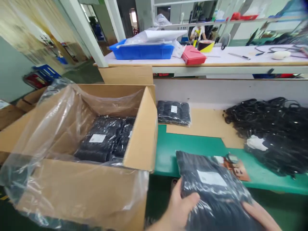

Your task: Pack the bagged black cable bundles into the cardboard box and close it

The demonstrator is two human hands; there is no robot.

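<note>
Both the left grip (179,207) and right grip (261,215) are being cupped part-open, holding a clear plastic bag of black cable (211,189); slippage against the brown cardboard box (141,134) is being risked.

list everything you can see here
open cardboard box lined with clear plastic: one, brown, left foreground
bagged black bundles: at least two, white labels, inside the box
flat cardboard sheet: one, tan, on the bench
green bench top: one, green, right of the box
small bagged black bundle: one, black, on the sheet
tangled black cords: one heap, black, bench right
blue plastic tray: one, blue, back shelf
red plastic case: one, red, back shelf
striped tape roll: one, yellow and black, back shelf
person: one, far background
held bagged black bundle: one, black, in the hands
left hand: one, bottom centre
right hand: one, bottom right
</note>
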